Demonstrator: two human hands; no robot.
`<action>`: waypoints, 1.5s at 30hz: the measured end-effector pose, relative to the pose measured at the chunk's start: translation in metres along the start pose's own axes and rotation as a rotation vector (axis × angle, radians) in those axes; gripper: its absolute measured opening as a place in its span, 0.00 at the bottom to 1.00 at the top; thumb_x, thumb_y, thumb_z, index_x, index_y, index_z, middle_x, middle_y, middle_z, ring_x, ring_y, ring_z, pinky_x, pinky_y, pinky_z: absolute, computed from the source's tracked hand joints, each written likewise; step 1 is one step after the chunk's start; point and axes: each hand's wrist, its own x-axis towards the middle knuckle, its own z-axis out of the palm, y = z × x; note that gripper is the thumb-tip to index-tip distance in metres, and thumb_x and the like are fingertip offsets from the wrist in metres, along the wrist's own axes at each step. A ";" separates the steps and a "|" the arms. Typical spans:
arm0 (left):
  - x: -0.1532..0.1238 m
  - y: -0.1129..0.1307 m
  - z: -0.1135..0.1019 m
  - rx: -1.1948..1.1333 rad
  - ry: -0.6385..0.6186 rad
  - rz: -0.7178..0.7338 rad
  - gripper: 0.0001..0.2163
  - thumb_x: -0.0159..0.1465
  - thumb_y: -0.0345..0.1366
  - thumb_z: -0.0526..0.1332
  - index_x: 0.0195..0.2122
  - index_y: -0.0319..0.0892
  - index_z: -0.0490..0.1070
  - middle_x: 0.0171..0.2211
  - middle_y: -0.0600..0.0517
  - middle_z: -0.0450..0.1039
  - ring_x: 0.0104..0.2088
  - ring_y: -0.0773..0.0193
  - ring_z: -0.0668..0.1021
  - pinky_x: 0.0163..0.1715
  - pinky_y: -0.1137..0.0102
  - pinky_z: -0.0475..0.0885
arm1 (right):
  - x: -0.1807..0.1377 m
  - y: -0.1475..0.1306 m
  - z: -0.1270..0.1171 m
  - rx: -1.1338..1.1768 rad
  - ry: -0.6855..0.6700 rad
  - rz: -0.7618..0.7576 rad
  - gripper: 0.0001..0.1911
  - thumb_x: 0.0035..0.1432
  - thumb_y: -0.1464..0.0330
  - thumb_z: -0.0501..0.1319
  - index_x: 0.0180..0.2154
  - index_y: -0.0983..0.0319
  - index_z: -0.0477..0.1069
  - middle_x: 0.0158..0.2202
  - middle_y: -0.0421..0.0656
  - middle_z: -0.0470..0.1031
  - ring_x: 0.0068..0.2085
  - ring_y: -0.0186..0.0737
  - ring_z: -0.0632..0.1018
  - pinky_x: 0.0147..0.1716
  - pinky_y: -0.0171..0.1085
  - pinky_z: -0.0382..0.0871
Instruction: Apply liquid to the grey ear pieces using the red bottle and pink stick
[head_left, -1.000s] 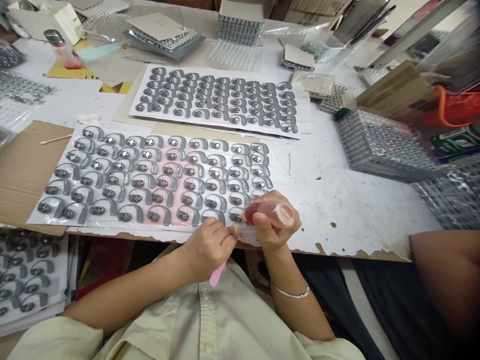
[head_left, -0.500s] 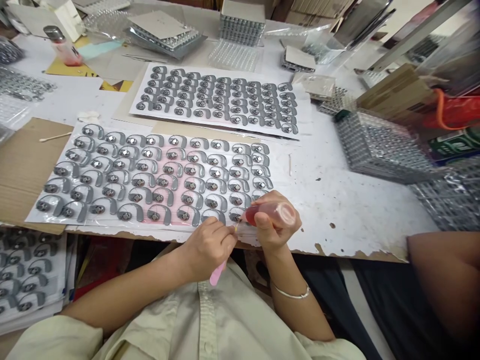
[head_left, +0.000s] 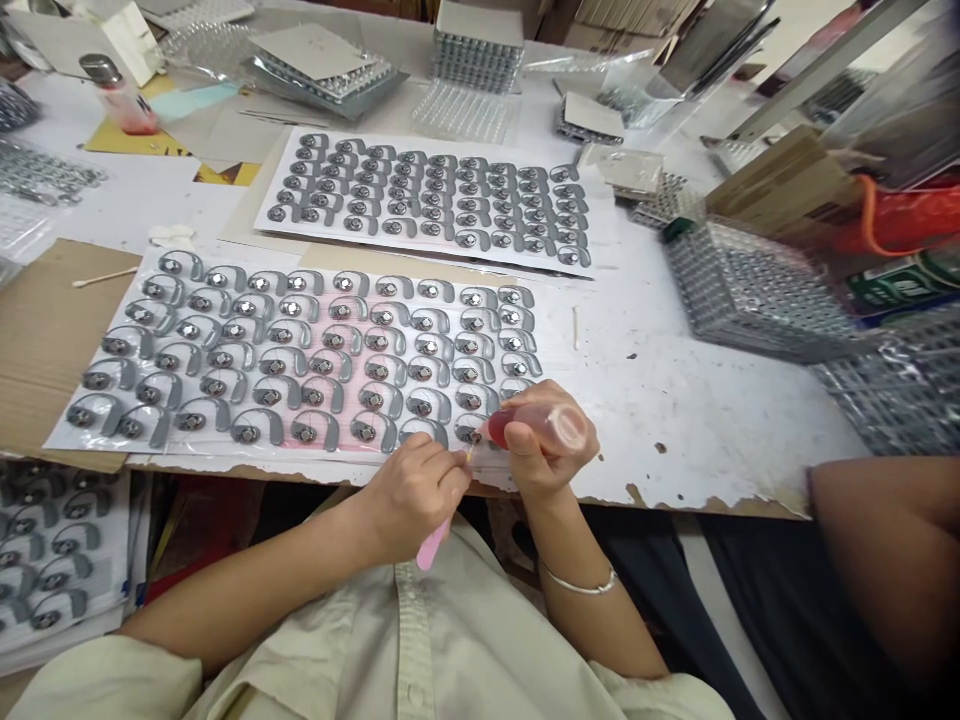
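My left hand (head_left: 424, 485) is closed around a slim tool with a flat pink handle (head_left: 433, 546); its thin yellowish tip pokes out by my fingertips at the sheet's near edge. In my right hand (head_left: 551, 455) is a small clear squeeze bottle of red liquid (head_left: 536, 427), tilted with its base up and its nozzle pointing down left. That nozzle is at a grey hook-shaped piece with a round metal part (head_left: 469, 433) in the nearest row. Rows of such pieces lie on a white sheet (head_left: 247, 390), tinted pink through the middle.
Behind lies a second sheet of grey pieces (head_left: 427, 200). A capped bottle (head_left: 120, 95) stands at the back left, and a cotton swab (head_left: 105, 277) lies on cardboard. Stacked clear trays (head_left: 750, 290) fill the right. Another person's arm (head_left: 885, 540) is at the lower right.
The whole view has shifted very slightly. Both hands stay at the same near-row piece, with the bottle and pink-handled tool held almost unchanged.
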 end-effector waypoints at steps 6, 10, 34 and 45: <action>-0.001 0.000 0.000 -0.016 -0.005 -0.003 0.03 0.62 0.25 0.56 0.32 0.37 0.66 0.33 0.44 0.73 0.31 0.61 0.73 0.30 0.65 0.67 | 0.000 -0.002 0.001 -0.025 0.029 -0.020 0.06 0.55 0.66 0.64 0.31 0.61 0.70 0.26 0.41 0.72 0.25 0.38 0.72 0.23 0.40 0.67; 0.000 0.000 -0.001 -0.031 -0.010 -0.006 0.05 0.62 0.24 0.55 0.31 0.38 0.64 0.33 0.44 0.74 0.32 0.61 0.74 0.30 0.65 0.67 | 0.000 -0.002 0.000 -0.065 0.047 -0.020 0.07 0.55 0.64 0.63 0.31 0.61 0.70 0.26 0.41 0.72 0.24 0.38 0.71 0.22 0.40 0.67; 0.006 0.000 -0.006 -0.085 0.036 -0.002 0.05 0.63 0.22 0.54 0.35 0.35 0.67 0.32 0.45 0.75 0.33 0.61 0.76 0.30 0.66 0.68 | -0.009 0.000 -0.007 -0.104 0.145 0.008 0.11 0.57 0.60 0.61 0.32 0.61 0.70 0.26 0.43 0.72 0.26 0.40 0.72 0.23 0.41 0.66; 0.003 0.000 -0.004 -0.069 0.041 -0.018 0.04 0.64 0.24 0.54 0.35 0.36 0.67 0.31 0.45 0.74 0.32 0.62 0.75 0.31 0.66 0.67 | -0.008 0.000 -0.003 -0.115 0.105 -0.047 0.08 0.56 0.62 0.63 0.32 0.60 0.70 0.26 0.42 0.72 0.25 0.39 0.72 0.21 0.40 0.65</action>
